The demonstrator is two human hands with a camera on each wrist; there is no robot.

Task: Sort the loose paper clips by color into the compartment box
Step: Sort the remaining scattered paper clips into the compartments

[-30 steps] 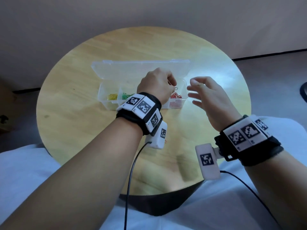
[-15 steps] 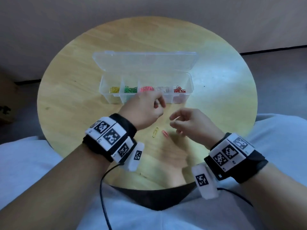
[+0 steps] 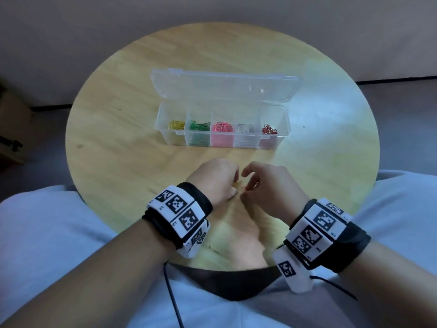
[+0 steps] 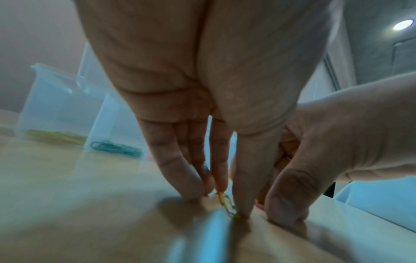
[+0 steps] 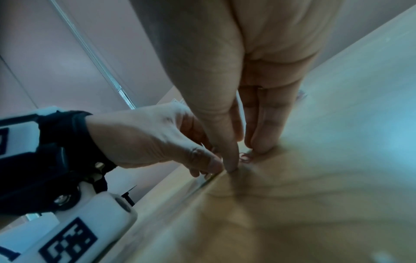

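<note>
The clear compartment box (image 3: 285, 119) stands mid-table with its lid (image 3: 224, 87) laid back. Its cells hold yellow (image 3: 176, 125), green (image 3: 199, 126), pink (image 3: 222, 127), white (image 3: 244, 128) and red clips (image 3: 269, 130). Both hands are down on the table in front of it, fingertips together. My left hand (image 3: 230, 185) pinches a loose yellow clip (image 4: 227, 204) between forefinger and thumb against the wood. My right hand (image 3: 248, 183) has thumb and fingers closed around a loose pink clip (image 5: 245, 157) that lies flat on the table.
The round wooden table (image 3: 118, 138) ends just behind my wrists, with my lap below. Cables (image 3: 172, 297) hang from both wrist cameras. A dark object (image 3: 9, 143) sits on the floor at far left.
My left hand left the box's red cell and came back toward me. Both hands then dropped onto the two loose clips near the front edge and closed their fingertips on them.
</note>
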